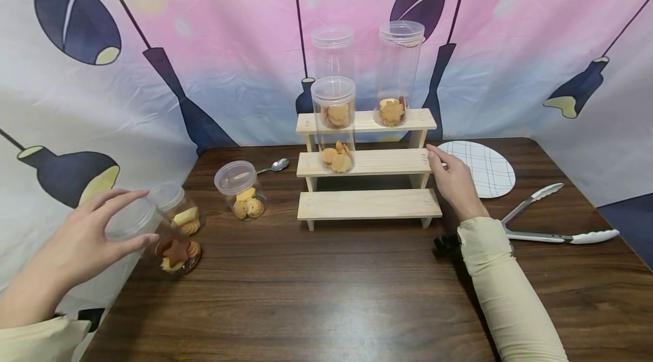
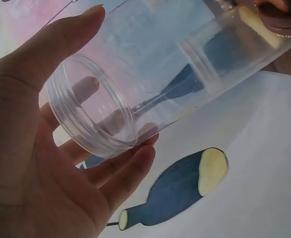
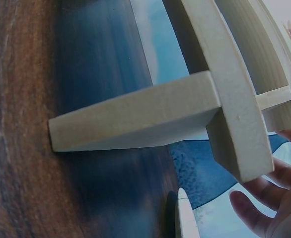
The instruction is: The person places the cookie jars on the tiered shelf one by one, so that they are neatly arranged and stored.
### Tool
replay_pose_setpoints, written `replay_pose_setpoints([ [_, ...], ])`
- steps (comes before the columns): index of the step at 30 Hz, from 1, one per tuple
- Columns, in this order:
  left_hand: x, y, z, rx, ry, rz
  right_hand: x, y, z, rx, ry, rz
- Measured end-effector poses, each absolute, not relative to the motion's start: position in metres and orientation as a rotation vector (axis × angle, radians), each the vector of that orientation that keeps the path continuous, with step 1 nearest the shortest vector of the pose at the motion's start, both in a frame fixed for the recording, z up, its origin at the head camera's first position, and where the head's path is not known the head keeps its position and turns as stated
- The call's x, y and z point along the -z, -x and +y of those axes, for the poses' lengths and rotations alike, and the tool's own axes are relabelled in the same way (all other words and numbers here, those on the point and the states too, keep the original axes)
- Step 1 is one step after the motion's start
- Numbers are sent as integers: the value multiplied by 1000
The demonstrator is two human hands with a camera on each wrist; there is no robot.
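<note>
My left hand [image 1: 89,237] reaches around the top of a tall clear jar [image 1: 163,231] at the table's left edge, thumb and fingers spread on either side of its rim. Brown and pale cookies [image 1: 177,253], one star-shaped, lie at its bottom. In the left wrist view, several fingers show behind and below the ringed jar top [image 2: 91,106], and the thumb arches above it. My right hand [image 1: 456,181] is at the right end of a three-step wooden rack [image 1: 369,203], its loosely bent fingertips right at the middle board's end [image 3: 254,166].
Two short lidded cookie jars [image 1: 240,189] stand on the left, near a spoon [image 1: 279,165]. The rack bears three tall cookie jars [image 1: 334,124], two on top and one on the middle step. At right lie a white checked plate [image 1: 484,169] and tongs [image 1: 541,237].
</note>
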State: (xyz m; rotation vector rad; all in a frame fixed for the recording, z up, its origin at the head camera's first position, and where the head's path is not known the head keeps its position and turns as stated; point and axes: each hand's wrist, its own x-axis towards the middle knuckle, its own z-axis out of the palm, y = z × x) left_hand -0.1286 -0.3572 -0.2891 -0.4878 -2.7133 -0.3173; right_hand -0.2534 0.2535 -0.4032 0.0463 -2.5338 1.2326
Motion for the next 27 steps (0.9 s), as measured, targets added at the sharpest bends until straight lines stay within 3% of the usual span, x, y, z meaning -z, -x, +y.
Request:
replay_pose_setpoints([
  [11,261,131,-319,343,529,-2750,402,255,255,-1226,-45,-2528],
  [27,237,154,-250,273,879,-2621,403,254,255,-1248,-50,-2533],
])
